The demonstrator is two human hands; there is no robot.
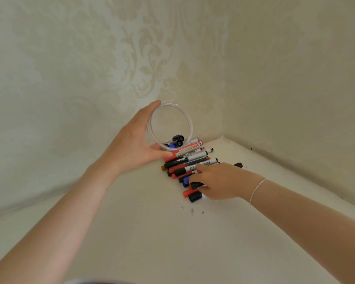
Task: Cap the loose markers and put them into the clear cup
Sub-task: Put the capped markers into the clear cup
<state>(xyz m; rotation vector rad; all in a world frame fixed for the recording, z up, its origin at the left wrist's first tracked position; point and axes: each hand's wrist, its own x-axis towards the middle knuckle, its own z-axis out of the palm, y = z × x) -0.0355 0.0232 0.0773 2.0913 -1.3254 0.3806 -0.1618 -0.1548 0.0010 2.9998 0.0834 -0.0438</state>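
My left hand (pixel 134 143) grips the clear cup (pixel 190 124) from its left side, tipped so its round mouth faces me. Inside the cup lie a few loose caps (pixel 177 140), black and blue. Just below and right of the cup a pile of markers (pixel 190 157) lies on the white table, with red, black and blue caps. My right hand (pixel 219 181) rests on the near end of the pile, fingers curled over a black-capped marker (pixel 196 184). Another black cap (pixel 195 197) and a red one (pixel 186 193) lie under the hand's front edge.
The white table (pixel 152 232) meets patterned walls (pixel 131 58) at a corner just behind the pile. A thin bracelet (pixel 257 189) sits on my right wrist. Small dark specks (pixel 192 210) mark the table in front of the markers.
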